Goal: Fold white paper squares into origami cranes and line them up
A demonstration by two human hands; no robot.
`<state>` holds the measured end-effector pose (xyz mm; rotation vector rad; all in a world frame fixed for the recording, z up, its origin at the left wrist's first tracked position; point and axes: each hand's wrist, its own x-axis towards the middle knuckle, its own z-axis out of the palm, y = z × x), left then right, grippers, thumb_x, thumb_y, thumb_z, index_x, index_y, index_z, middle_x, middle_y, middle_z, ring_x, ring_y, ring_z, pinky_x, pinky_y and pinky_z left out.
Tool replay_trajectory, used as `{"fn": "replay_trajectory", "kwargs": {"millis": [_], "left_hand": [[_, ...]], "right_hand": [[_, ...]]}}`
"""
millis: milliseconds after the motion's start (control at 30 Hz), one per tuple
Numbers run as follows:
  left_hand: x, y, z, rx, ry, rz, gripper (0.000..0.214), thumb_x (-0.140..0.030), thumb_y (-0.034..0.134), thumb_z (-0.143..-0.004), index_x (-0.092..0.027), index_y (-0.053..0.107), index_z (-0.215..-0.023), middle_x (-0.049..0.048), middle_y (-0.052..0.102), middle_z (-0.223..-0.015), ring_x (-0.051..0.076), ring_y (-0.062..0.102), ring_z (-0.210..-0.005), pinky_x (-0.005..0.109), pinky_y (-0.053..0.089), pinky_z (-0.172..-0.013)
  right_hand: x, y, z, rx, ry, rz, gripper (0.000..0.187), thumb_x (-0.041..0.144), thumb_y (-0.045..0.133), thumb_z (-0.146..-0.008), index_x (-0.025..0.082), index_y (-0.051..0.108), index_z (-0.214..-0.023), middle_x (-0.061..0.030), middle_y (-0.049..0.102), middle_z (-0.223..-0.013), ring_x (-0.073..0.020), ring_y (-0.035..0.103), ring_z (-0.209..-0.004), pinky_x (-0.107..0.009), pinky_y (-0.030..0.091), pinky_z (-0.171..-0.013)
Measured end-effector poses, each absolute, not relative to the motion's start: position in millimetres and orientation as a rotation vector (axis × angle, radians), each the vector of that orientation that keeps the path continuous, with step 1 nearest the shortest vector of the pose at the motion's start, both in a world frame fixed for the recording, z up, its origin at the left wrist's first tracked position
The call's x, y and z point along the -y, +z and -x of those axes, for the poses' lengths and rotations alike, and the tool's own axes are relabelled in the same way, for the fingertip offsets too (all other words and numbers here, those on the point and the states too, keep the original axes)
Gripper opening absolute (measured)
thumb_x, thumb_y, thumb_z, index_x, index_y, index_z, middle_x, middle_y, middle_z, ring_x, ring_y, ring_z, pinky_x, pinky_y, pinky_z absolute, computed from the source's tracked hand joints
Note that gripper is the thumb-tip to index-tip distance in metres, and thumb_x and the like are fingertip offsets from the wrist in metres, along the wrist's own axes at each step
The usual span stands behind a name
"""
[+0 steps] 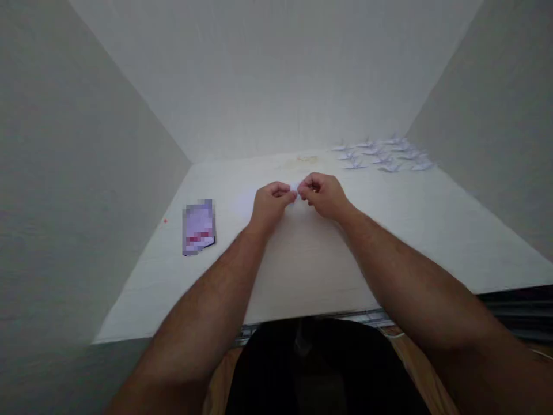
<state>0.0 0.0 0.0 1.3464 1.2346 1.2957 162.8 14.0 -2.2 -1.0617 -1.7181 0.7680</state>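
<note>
A small piece of folded white paper is pinched between my two hands above the middle of the table. My left hand grips its left side with thumb and fingers pressed together. On the other side, the fingertips of my right hand close on the paper's right end. Most of the paper is hidden by the fingers, so its exact shape cannot be made out. Several folded white paper cranes stand in rows at the back right of the table.
The white table is enclosed by pale walls at the back and both sides. A blurred-out phone-like object lies on the left. A tiny red spot is near the left wall, and a yellowish stain marks the back.
</note>
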Motion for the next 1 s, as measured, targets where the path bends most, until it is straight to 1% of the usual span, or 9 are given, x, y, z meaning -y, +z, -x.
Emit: {"fn": "replay_trajectory", "kwargs": {"millis": [133,200,267,367,433,533,600,800,1000], "left_hand": [[2.0,-1.6,-0.8,-1.216,1.201,-1.359,0.022,-0.024,0.077,-0.065,-0.018,0.057,-0.072,-0.0053,0.058,-0.053,0.007,0.047,-0.044,0.020,0.031,-0.045],[4.0,-1.1,-1.7,-1.196,1.173,-1.365,0.024,-0.021,0.077,-0.064,-0.019,0.056,-0.076,-0.0050,0.059,-0.053,0.008,0.051,-0.044,0.020,0.035,-0.045],[5.8,-0.1,-2.8,-1.167,1.168,-1.358,0.027,-0.019,0.076,-0.064,-0.019,0.056,-0.083,-0.0040,0.062,-0.055,0.010,0.058,-0.046,0.021,0.039,-0.046],[6.7,0.7,-4.5,-1.114,1.231,-1.293,0.035,-0.017,0.076,-0.063,-0.019,0.056,-0.093,-0.0021,0.067,-0.061,0.014,0.065,-0.051,0.022,0.046,-0.048],[6.1,0.4,-5.4,-1.096,1.302,-1.231,0.040,-0.017,0.076,-0.063,-0.020,0.056,-0.098,-0.0011,0.070,-0.067,0.015,0.068,-0.054,0.023,0.049,-0.050],[5.4,-0.7,-6.3,-1.110,1.358,-1.182,0.036,-0.019,0.075,-0.064,-0.019,0.056,-0.095,0.0004,0.072,-0.071,0.015,0.070,-0.057,0.022,0.050,-0.050],[5.5,-1.2,-6.5,-1.127,1.364,-1.193,0.032,-0.022,0.076,-0.066,-0.018,0.057,-0.092,0.0012,0.072,-0.072,0.015,0.070,-0.057,0.021,0.049,-0.048],[4.6,-1.9,-6.8,-1.154,1.406,-1.256,0.018,-0.024,0.075,-0.072,-0.016,0.063,-0.080,0.0020,0.069,-0.067,0.015,0.071,-0.060,0.020,0.049,-0.048],[5.8,-0.7,-8.4,-1.152,1.397,-1.215,0.016,-0.023,0.075,-0.071,-0.014,0.066,-0.081,0.0040,0.071,-0.069,0.015,0.070,-0.061,0.023,0.054,-0.054]], "right_hand": [[-15.9,-3.0,-163.7,1.704,0.756,1.080,0.007,0.023,0.063,-0.081,0.017,0.064,-0.076,-0.0012,0.065,-0.071,-0.0127,0.057,-0.065,-0.026,0.045,-0.061],[-16.9,-4.2,-163.0,1.696,0.777,1.065,0.008,0.024,0.065,-0.081,0.017,0.064,-0.076,-0.0013,0.065,-0.072,-0.0125,0.056,-0.065,-0.025,0.045,-0.060],[-17.8,-5.8,-161.4,1.652,0.835,1.026,0.008,0.024,0.067,-0.078,0.018,0.064,-0.080,-0.0008,0.065,-0.074,-0.0116,0.056,-0.064,-0.025,0.046,-0.058],[-18.5,-7.7,-158.0,1.508,0.974,0.960,0.024,0.022,0.072,-0.072,0.019,0.063,-0.095,0.0008,0.067,-0.080,-0.0101,0.057,-0.061,-0.024,0.049,-0.054],[-17.9,-7.7,-155.9,1.448,1.052,0.953,0.027,0.021,0.073,-0.071,0.019,0.062,-0.096,0.0018,0.067,-0.076,-0.0100,0.058,-0.058,-0.023,0.050,-0.052],[-15.7,-5.6,-154.1,1.445,1.097,0.998,0.017,0.021,0.073,-0.072,0.017,0.063,-0.085,0.0027,0.064,-0.063,-0.0100,0.058,-0.053,-0.023,0.049,-0.050],[-14.1,-3.6,-153.7,1.442,1.100,1.017,0.013,0.021,0.073,-0.073,0.016,0.063,-0.080,0.0026,0.063,-0.060,-0.0095,0.057,-0.050,-0.022,0.049,-0.048],[-12.5,-1.6,-153.1,1.392,1.119,0.973,0.013,0.023,0.075,-0.071,0.016,0.066,-0.078,0.0014,0.067,-0.063,-0.0096,0.059,-0.052,-0.022,0.050,-0.049],[-12.3,-2.3,-152.6,1.391,1.103,0.994,0.016,0.025,0.076,-0.069,0.017,0.066,-0.078,0.0020,0.065,-0.061,-0.0099,0.057,-0.051,-0.023,0.048,-0.048]]}}
